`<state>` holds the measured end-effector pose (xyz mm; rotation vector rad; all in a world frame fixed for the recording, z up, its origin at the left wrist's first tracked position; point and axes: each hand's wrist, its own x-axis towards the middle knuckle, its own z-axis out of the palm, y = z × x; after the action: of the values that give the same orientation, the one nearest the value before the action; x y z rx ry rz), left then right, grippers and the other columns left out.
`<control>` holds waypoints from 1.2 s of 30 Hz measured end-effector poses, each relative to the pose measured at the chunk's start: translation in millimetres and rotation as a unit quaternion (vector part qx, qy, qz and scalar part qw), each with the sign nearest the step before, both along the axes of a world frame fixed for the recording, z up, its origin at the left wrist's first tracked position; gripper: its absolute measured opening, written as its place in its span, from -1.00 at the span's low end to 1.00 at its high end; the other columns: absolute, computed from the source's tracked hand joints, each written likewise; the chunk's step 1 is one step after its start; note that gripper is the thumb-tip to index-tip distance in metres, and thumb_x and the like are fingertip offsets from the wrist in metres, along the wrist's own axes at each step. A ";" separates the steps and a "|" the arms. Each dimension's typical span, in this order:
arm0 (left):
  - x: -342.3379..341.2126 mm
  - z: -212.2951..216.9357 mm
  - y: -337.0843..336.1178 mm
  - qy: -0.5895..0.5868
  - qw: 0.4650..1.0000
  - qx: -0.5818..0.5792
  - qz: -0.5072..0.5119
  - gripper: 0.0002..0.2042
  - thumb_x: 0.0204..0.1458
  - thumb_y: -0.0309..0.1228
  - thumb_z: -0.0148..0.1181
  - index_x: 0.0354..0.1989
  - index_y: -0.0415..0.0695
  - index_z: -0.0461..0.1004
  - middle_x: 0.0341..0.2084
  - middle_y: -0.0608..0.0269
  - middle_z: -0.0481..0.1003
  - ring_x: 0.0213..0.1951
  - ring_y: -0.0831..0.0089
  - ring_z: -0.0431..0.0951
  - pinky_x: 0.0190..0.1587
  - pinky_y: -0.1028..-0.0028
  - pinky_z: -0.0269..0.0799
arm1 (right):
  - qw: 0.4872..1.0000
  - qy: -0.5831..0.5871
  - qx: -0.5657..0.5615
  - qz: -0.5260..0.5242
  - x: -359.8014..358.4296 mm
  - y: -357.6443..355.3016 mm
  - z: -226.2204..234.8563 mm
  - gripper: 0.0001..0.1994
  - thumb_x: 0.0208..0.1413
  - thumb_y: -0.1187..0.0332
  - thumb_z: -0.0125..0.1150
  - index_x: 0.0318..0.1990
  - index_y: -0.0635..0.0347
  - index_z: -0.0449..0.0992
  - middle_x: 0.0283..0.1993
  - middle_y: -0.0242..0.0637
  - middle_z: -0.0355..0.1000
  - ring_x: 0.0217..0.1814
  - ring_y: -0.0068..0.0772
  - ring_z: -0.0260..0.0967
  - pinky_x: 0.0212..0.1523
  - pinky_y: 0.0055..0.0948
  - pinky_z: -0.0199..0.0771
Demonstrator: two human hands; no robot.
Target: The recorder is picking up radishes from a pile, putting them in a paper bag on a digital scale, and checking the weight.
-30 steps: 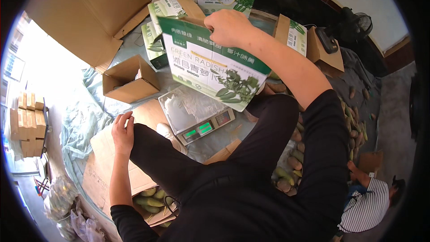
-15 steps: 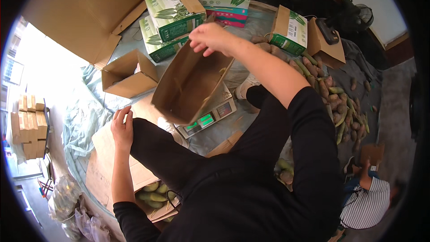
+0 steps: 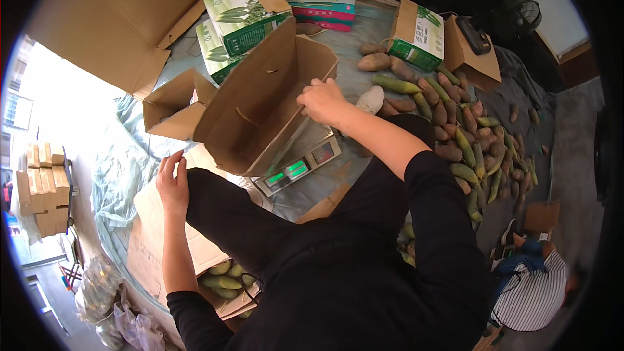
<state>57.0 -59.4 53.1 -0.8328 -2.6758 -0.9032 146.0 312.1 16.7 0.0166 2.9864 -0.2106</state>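
Observation:
A tall-sided, open brown cardboard box (image 3: 250, 107) sits tilted above a digital scale (image 3: 300, 168) with lit green displays, its inside facing me. A few thin stalk bits lie in it. My right hand (image 3: 323, 101) pinches the box's right rim, fingers closed over the cardboard edge. Beside my left knee, my left hand (image 3: 172, 185) hangs with its fingers loosely apart, holding nothing. Below that hand a cardboard carton (image 3: 214, 253) holds green radishes (image 3: 222, 281), partly hidden by my leg.
Mixed radishes and reddish-brown roots (image 3: 478, 133) are heaped at right. Printed green-and-white boxes (image 3: 244, 16) stand at the back, near a small open carton (image 3: 175, 107). A fan (image 3: 513, 16) is at far right. Another person in a striped shirt (image 3: 533, 292) sits lower right.
My right hand has moved nearer and slightly right, from the box's far end to its right rim. The box has turned, and its far wall now shows. My left hand has barely moved.

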 end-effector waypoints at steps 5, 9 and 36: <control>3.2 10.1 9.8 0.010 0.999 0.050 0.016 -0.86 0.09 -0.53 0.07 -0.21 -0.22 0.51 -0.32 0.11 0.52 -0.23 0.23 0.53 -0.15 0.41 0.39 | 0.999 0.042 0.012 -0.008 11.6 -10.9 -3.7 -0.83 -0.09 0.14 0.28 -0.35 -0.10 0.61 -0.29 -0.48 0.50 -0.06 -0.36 0.32 -0.13 -0.16 0.20; 32.7 33.7 40.7 -0.027 0.996 0.082 -0.006 -0.85 0.05 -0.58 0.08 -0.21 -0.23 0.50 -0.24 0.12 0.51 -0.13 0.26 0.51 -0.04 0.41 0.36 | 0.998 0.049 0.002 -0.030 19.4 -29.7 -8.8 -0.85 -0.07 0.15 0.25 -0.36 -0.10 0.61 -0.29 -0.46 0.50 -0.08 -0.35 0.32 -0.14 -0.15 0.18; 67.1 -65.1 141.3 -0.048 0.970 -0.203 -0.129 -0.48 -0.10 -0.39 0.23 0.13 -0.04 0.32 -0.12 0.12 0.47 -0.04 0.12 0.44 0.02 0.17 0.29 | 0.793 0.081 -0.195 -0.571 367.8 119.8 -178.1 -0.79 0.04 0.28 0.06 -0.28 0.14 0.56 -0.27 -0.01 0.49 -0.15 0.03 0.44 -0.15 -0.17 0.43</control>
<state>124.1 82.0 -11.9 -1.2772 -2.9326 -0.4488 513.9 432.0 -161.3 1.8062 2.5436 -0.9564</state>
